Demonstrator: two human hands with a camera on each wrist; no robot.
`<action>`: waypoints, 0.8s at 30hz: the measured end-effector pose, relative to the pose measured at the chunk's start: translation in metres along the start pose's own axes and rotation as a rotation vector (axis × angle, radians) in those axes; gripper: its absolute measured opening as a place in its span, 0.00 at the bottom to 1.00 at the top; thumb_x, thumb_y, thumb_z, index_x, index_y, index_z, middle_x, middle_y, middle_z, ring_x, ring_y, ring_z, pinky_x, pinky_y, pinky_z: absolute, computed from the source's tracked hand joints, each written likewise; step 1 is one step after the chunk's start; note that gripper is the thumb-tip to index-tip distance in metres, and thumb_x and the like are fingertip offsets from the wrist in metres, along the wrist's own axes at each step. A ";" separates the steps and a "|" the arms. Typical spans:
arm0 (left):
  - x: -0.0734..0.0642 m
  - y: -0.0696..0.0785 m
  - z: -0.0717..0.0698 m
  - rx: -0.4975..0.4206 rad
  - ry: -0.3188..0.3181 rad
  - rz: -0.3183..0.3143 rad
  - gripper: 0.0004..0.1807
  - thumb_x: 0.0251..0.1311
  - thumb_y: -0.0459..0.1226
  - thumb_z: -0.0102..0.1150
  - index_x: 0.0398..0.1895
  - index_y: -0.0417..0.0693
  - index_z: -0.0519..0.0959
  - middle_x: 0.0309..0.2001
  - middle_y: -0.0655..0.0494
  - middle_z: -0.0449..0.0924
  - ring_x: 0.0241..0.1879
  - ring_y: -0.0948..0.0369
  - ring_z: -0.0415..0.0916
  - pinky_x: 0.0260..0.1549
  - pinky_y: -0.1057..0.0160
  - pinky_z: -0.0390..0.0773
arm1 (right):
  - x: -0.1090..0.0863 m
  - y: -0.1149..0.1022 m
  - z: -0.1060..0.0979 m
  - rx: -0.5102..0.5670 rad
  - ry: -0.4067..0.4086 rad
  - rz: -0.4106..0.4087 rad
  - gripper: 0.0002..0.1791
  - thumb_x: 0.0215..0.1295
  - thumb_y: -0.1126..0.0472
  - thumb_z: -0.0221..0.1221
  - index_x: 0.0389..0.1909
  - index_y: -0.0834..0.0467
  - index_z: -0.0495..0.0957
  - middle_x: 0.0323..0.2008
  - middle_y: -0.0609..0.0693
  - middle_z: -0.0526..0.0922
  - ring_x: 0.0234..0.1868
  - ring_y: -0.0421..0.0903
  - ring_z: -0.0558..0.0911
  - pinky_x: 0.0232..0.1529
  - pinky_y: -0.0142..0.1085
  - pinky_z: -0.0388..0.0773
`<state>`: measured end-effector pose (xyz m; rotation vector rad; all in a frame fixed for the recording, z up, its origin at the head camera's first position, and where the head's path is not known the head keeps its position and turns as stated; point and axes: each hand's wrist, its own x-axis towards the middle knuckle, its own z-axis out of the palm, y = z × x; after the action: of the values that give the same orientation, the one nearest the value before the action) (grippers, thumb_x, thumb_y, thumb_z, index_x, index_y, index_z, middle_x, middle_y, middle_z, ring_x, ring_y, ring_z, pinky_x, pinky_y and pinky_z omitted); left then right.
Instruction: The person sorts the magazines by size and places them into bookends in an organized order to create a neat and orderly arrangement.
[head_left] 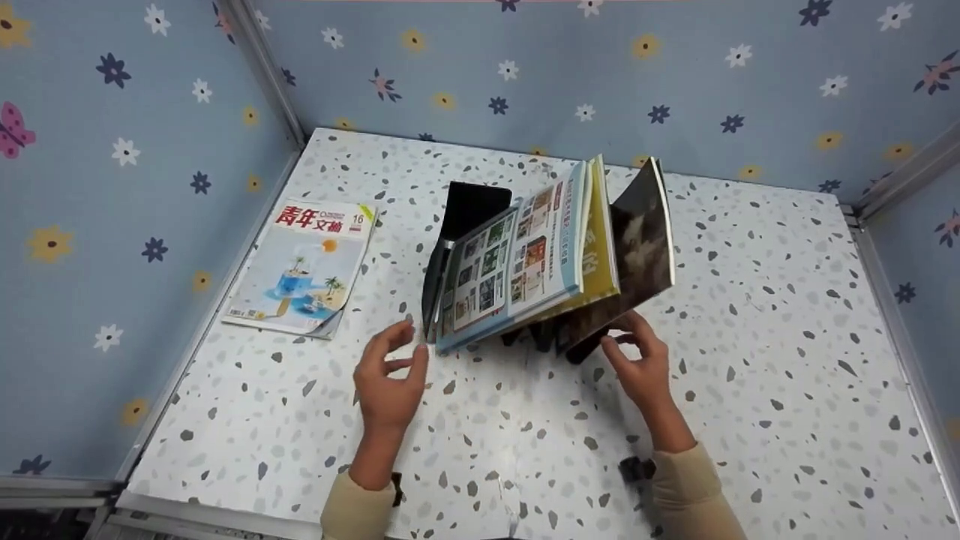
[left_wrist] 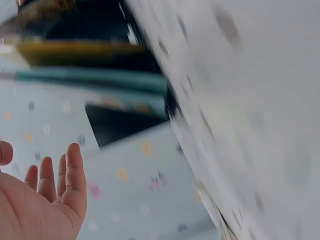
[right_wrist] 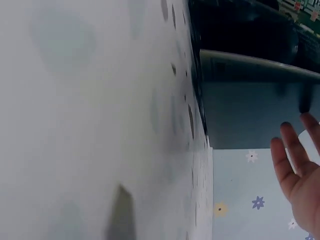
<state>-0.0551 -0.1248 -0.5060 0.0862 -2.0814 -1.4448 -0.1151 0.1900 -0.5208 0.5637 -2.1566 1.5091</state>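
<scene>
A black bookend [head_left: 474, 208] stands in the middle of the table, and several books lean in it, tilted to the right. Nearest its left plate is a blue-and-white book [head_left: 541, 244]; beyond it come a yellow book [head_left: 604, 251] and a dark-covered book [head_left: 643, 240], which is splayed apart from the others. My left hand [head_left: 390, 379] hovers just left of the bookend's front, fingers spread and holding nothing. By the dark book's lower front corner is my right hand [head_left: 646, 367], its fingers loosely bent; in the right wrist view they extend close to the cover. Contact there I cannot tell.
A magazine [head_left: 300, 266] with a blue island picture lies flat at the left, its lower right corner curled. Flower-patterned panels [head_left: 480, 67] border the speckled table [head_left: 765, 360] at the back and both sides.
</scene>
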 end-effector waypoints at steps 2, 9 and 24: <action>0.006 0.003 -0.011 0.042 0.033 -0.032 0.19 0.49 0.33 0.59 0.48 0.43 0.75 0.42 0.50 0.77 0.43 0.58 0.75 0.28 0.64 0.77 | -0.003 -0.003 0.000 -0.038 0.027 0.015 0.23 0.48 0.76 0.56 0.50 0.68 0.71 0.37 0.62 0.79 0.39 0.42 0.78 0.32 0.31 0.73; 0.019 -0.015 -0.040 0.127 0.062 -0.112 0.23 0.50 0.39 0.59 0.53 0.51 0.72 0.46 0.52 0.74 0.46 0.57 0.73 0.30 0.57 0.76 | -0.010 -0.009 0.000 -0.124 0.073 0.063 0.24 0.49 0.73 0.58 0.51 0.64 0.72 0.32 0.60 0.82 0.34 0.44 0.81 0.29 0.27 0.73; 0.055 -0.075 -0.084 0.346 0.079 -0.220 0.29 0.45 0.52 0.58 0.56 0.65 0.68 0.50 0.57 0.71 0.44 0.59 0.71 0.31 0.62 0.74 | -0.016 -0.019 0.005 -0.260 0.108 0.172 0.21 0.51 0.67 0.59 0.49 0.58 0.74 0.28 0.55 0.84 0.30 0.36 0.81 0.26 0.26 0.72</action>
<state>-0.0783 -0.2462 -0.5284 0.5156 -2.2908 -1.1627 -0.0920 0.1802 -0.5173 0.2082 -2.3156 1.2798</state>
